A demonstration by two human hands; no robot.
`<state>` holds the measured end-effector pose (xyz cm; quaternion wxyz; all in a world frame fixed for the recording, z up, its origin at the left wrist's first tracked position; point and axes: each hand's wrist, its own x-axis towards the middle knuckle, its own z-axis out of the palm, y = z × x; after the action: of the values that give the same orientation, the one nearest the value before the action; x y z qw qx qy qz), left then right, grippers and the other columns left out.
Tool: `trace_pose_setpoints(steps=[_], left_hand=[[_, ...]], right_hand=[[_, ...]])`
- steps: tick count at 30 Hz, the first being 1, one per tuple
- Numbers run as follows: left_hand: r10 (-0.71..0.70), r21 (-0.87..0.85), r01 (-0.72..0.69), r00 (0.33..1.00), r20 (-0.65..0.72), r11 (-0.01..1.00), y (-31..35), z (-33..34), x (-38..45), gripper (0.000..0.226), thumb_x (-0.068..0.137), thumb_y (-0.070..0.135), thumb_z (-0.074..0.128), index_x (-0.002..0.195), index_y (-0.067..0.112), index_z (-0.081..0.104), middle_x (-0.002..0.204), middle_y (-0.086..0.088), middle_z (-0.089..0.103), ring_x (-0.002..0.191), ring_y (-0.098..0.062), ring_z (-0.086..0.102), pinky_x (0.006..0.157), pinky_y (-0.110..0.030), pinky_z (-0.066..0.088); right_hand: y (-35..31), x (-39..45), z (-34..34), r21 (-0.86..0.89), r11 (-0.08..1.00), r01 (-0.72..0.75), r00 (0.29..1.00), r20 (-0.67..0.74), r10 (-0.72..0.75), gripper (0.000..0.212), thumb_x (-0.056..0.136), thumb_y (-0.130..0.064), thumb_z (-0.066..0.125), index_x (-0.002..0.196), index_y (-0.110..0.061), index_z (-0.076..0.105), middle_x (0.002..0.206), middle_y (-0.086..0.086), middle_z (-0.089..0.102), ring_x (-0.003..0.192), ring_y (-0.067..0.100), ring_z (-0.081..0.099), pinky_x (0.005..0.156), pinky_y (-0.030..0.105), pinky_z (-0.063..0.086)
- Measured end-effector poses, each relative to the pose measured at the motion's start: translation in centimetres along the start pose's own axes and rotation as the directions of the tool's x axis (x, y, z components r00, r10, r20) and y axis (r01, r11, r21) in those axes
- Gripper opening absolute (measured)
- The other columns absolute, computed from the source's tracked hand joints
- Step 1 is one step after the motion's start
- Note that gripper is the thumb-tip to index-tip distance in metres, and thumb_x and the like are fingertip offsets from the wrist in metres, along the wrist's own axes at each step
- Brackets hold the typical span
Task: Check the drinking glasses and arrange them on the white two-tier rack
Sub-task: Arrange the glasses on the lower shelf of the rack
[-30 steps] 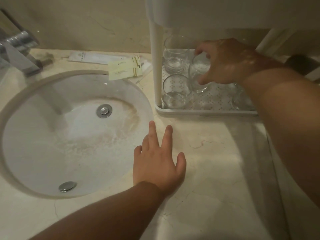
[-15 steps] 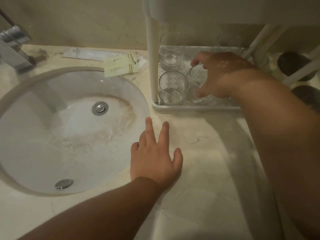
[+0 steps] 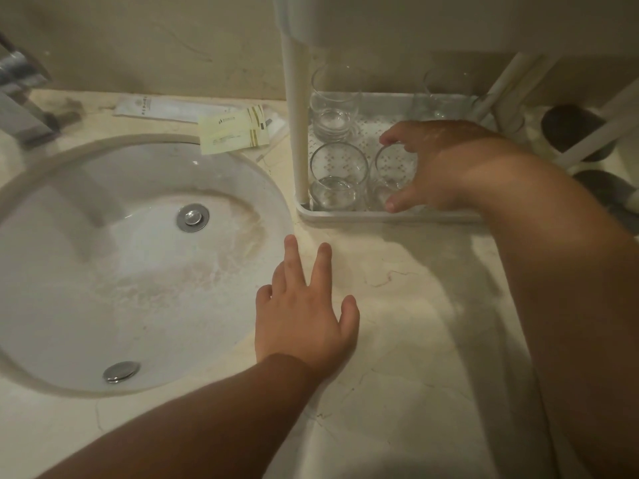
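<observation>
The right hand (image 3: 446,164) is curling its fingers and thumb around a clear round drinking glass (image 3: 394,174) on the lower tier of the white two-tier plastic rack (image 3: 345,216), setting it just beside a matching clear glass (image 3: 337,178) at the front left corner; a third glass (image 3: 333,105) is standing behind. The left hand (image 3: 304,316) is lying spread flat on the cream marble desk (image 3: 397,340) beside the white oval basin (image 3: 131,257). The placing step appears nearly complete; next, the grip likely needs releasing without nudging the neighbouring glass.
</observation>
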<state>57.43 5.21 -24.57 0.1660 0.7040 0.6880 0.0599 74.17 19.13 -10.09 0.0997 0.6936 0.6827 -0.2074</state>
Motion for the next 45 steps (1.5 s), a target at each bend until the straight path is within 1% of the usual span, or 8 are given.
trace_pose_setpoints(steps=[4,7,12,16,25,34,40,45], left_hand=[[-0.003,-0.001,0.003,1.0,-0.001,1.0,0.0,0.0,0.0,0.073,0.087,0.057,0.034,0.154,0.032,0.018,0.165,-0.015,0.008,0.138,-0.029,0.036,0.104,-0.05,0.039],[-0.003,-0.001,0.003,1.0,0.002,1.0,0.0,0.0,0.0,0.074,0.087,0.057,0.034,0.154,0.032,0.017,0.166,-0.015,0.007,0.138,-0.029,0.036,0.103,-0.049,0.039],[-0.004,-0.007,0.004,1.0,0.005,1.0,-0.1,0.1,0.0,0.074,0.087,0.057,0.035,0.154,0.032,0.017,0.166,-0.015,0.007,0.139,-0.03,0.035,0.104,-0.051,0.039],[-0.004,-0.003,0.004,1.0,0.005,1.0,-0.1,0.2,0.1,0.074,0.087,0.057,0.035,0.154,0.032,0.019,0.166,-0.015,0.009,0.138,-0.03,0.037,0.102,-0.05,0.04],[-0.006,0.007,0.006,1.0,0.024,1.0,0.0,0.0,0.1,0.074,0.088,0.059,0.031,0.155,0.032,0.017,0.166,-0.014,0.006,0.139,-0.031,0.037,0.104,-0.051,0.04],[0.004,0.012,-0.005,0.999,0.045,1.0,-0.1,-0.1,0.1,0.074,0.089,0.06,0.028,0.156,0.031,0.013,0.166,-0.015,0.004,0.141,-0.033,0.035,0.106,-0.051,0.039],[0.002,0.008,-0.003,0.999,0.049,1.0,-0.1,-0.2,0.1,0.074,0.089,0.06,0.029,0.155,0.031,0.013,0.166,-0.016,0.005,0.139,-0.033,0.037,0.105,-0.052,0.039],[0.004,0.009,-0.004,0.999,0.045,1.0,-0.1,-0.1,0.1,0.074,0.089,0.06,0.029,0.156,0.03,0.015,0.166,-0.016,0.007,0.138,-0.033,0.039,0.105,-0.052,0.039]], right_hand=[[2.0,-0.5,-1.0,0.229,0.972,-0.059,0.984,-0.152,0.096,0.072,0.078,-0.045,0.079,0.14,-0.044,0.042,0.145,-0.008,0.047,0.129,0.024,0.049,0.103,0.033,0.039],[3.8,-0.9,-0.7,0.086,0.975,-0.205,0.926,-0.305,0.221,0.067,0.084,-0.014,0.073,0.139,-0.036,0.043,0.144,0.005,0.047,0.131,0.033,0.044,0.1,0.035,0.039],[3.7,-1.3,1.0,-0.032,0.966,-0.258,0.956,-0.151,0.251,0.076,0.081,0.0,0.071,0.144,-0.03,0.041,0.145,0.015,0.04,0.129,0.039,0.045,0.104,0.044,0.044],[4.2,-1.3,2.3,-0.03,0.972,-0.231,0.955,-0.201,0.221,0.076,0.08,0.005,0.068,0.144,-0.026,0.043,0.149,0.013,0.03,0.132,0.036,0.042,0.106,0.04,0.042],[5.2,-0.1,3.8,-0.202,0.946,-0.255,0.934,-0.305,0.187,0.073,0.078,-0.01,0.069,0.142,-0.032,0.042,0.158,0.005,0.024,0.141,0.032,0.03,0.111,0.037,0.026],[5.3,-0.1,2.9,-0.114,0.95,-0.292,0.935,-0.243,0.259,0.076,0.081,-0.008,0.071,0.146,-0.031,0.039,0.155,0.009,0.025,0.136,0.041,0.035,0.107,0.045,0.038],[4.7,-0.3,2.9,-0.144,0.974,-0.174,0.926,-0.362,0.112,0.052,0.092,-0.03,0.065,0.141,-0.026,0.048,0.138,0.018,0.045,0.121,0.041,0.047,0.101,0.041,0.036],[4.9,0.8,2.3,-0.013,0.985,-0.17,0.947,-0.278,0.16,0.063,0.089,-0.025,0.069,0.145,-0.034,0.042,0.146,0.014,0.037,0.131,0.039,0.04,0.106,0.039,0.038]])
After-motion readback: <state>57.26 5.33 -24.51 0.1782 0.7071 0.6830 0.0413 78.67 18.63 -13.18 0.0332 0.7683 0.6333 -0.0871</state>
